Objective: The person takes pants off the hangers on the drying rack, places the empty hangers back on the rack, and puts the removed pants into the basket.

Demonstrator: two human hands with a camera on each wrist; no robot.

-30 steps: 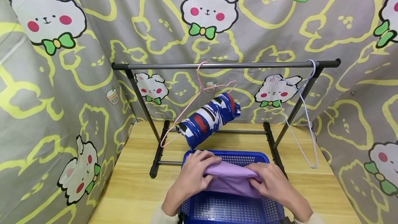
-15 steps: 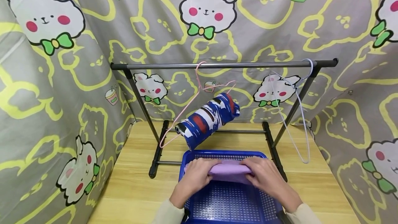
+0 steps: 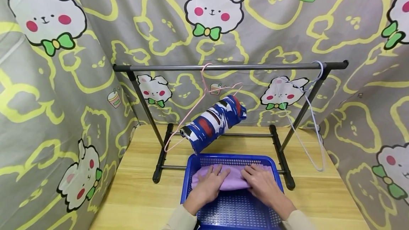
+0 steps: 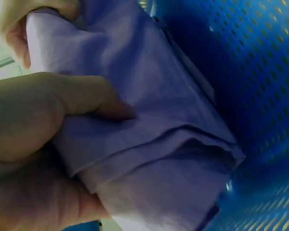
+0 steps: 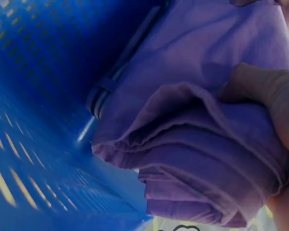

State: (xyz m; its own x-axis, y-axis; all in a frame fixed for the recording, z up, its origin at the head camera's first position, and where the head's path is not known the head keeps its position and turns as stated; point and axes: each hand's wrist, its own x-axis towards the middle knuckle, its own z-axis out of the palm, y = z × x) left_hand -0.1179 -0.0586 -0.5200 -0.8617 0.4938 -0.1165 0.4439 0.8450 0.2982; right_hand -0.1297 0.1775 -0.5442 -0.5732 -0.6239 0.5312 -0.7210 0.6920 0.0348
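Note:
A folded purple cloth (image 3: 233,181), rolled into several layers, lies along the far side of the blue plastic basket (image 3: 230,215). My left hand (image 3: 209,185) grips its left part. In the left wrist view the thumb presses on top of the cloth (image 4: 149,96). The right hand (image 3: 260,184) holds the cloth nearer its right end, and the right wrist view shows that thumb on the cloth (image 5: 207,130), above the layered end. Most of the other fingers are hidden behind the fabric. Beside the cloth, low in the basket, is a thin striped edge (image 5: 103,94) of unclear kind.
Behind the basket stands a dark metal rack (image 3: 255,67) on the wooden table (image 3: 127,194). A pink hanger (image 3: 191,109) carries a blue patterned cloth (image 3: 214,125). A pale hanger (image 3: 314,116) hangs at the right. Patterned curtains (image 3: 172,27) enclose the back and sides.
Both hands have lowered the purple cloth from above the basket into its far part. The cloth now lies flatter and longer across it. The pale hanger has swung slightly.

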